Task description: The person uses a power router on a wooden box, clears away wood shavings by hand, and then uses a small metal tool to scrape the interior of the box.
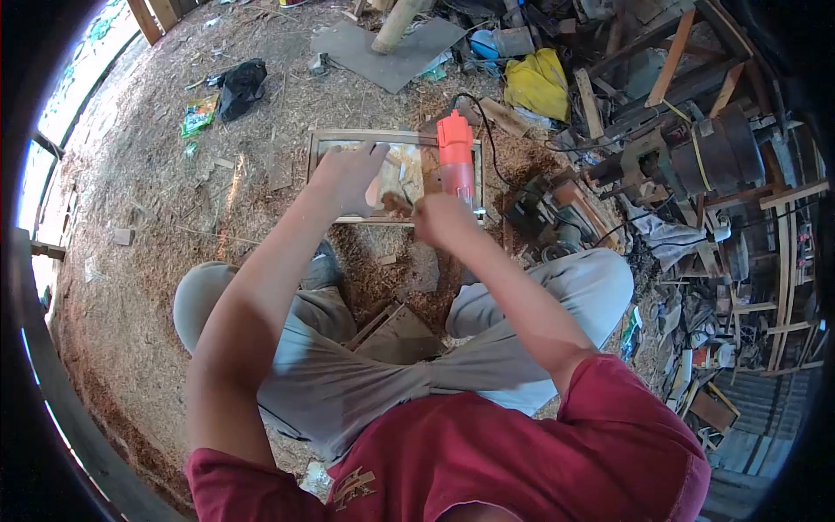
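In front of my crossed legs lies a rectangular wooden frame (348, 135) around a pale panel with wood pieces and shavings on it. My left hand (348, 174) is over the frame's left part, fingers stretched out and apart from the thumb. At the lower right of the frame my right hand (444, 217) is closed. A small brown object (397, 206) shows beside its fingers; what the fingers hold is hidden. An orange-red corded power tool (455, 148) lies along the frame's right side, just beyond my right hand.
A black cord (491, 139) runs from the tool to the right. Machinery with a dark motor (726, 157) and scrap wood crowd the right side. A yellow sack (537, 85) and a grey board (383, 52) lie ahead, a black bag (242, 89) at left. Shavings cover the ground.
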Available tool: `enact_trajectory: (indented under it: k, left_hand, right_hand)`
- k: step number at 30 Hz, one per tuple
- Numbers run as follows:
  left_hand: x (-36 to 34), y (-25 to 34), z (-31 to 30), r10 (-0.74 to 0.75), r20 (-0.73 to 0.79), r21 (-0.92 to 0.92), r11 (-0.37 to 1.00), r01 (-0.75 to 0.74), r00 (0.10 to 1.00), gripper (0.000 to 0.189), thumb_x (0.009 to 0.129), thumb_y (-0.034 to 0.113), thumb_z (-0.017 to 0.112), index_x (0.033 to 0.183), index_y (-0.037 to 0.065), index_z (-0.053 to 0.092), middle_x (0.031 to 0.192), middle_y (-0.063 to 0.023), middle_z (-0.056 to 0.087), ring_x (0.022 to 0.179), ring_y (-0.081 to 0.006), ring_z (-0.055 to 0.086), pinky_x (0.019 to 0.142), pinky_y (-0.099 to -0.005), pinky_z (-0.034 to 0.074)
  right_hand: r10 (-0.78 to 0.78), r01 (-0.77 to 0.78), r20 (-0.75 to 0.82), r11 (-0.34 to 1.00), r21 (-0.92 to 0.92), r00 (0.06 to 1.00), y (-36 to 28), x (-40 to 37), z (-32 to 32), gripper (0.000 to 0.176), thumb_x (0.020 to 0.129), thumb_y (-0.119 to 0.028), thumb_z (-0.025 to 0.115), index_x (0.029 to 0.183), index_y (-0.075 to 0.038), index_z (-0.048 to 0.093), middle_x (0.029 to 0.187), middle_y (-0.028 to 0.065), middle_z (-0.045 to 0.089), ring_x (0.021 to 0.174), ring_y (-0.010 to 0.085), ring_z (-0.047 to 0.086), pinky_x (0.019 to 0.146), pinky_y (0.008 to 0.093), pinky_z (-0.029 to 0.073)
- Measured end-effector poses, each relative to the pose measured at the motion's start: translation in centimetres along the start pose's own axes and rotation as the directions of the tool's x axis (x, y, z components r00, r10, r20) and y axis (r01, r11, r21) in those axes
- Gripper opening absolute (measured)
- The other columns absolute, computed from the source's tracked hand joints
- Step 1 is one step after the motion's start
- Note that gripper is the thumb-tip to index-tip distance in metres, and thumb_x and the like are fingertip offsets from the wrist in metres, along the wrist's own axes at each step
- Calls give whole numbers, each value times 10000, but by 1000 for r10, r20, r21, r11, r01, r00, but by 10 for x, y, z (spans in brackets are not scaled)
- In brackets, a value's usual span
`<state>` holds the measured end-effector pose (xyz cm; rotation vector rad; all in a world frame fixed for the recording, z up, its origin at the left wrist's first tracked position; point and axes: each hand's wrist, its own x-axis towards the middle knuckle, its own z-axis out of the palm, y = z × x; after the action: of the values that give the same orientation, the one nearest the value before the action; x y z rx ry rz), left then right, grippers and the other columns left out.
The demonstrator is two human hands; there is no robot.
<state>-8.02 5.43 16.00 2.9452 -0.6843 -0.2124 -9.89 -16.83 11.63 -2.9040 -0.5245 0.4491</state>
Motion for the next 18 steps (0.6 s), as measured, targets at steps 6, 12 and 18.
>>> enact_trajectory:
  k: [6, 12, 18]
  left_hand:
    - [6, -5, -3, -139, -213, -261, 962, 81, 967, 1131, 571, 371, 905, 1500, -1, 379, 1349, -215, 562, 1240, -381, 614, 1076, -495, 480]
    - [10, 0, -3, -204, -276, -217, 965, 146, 939, 1165, 593, 400, 893, 1532, -3, 332, 1387, -230, 492, 1307, -424, 549, 1127, -476, 461]
    - [21, -6, 37, -207, -229, -334, 934, 123, 951, 1203, 608, 386, 892, 1569, 14, 271, 1467, -223, 420, 1330, -434, 526, 1155, -453, 445]
  right_hand:
    - [120, -109, -115, 989, 103, 986, 6, -9, -41, 262, 919, -239, 603, 983, -16, 725, 939, 236, 737, 893, 419, 728, 827, 529, 577]
    - [91, -70, -150, 988, 141, 984, 10, -11, -42, 271, 951, -268, 580, 952, -38, 722, 948, 205, 744, 893, 409, 729, 829, 525, 579]
    - [143, -115, -156, 978, 172, 977, 30, -9, -47, 286, 969, -300, 562, 987, -73, 736, 943, 205, 731, 896, 419, 704, 827, 539, 553]
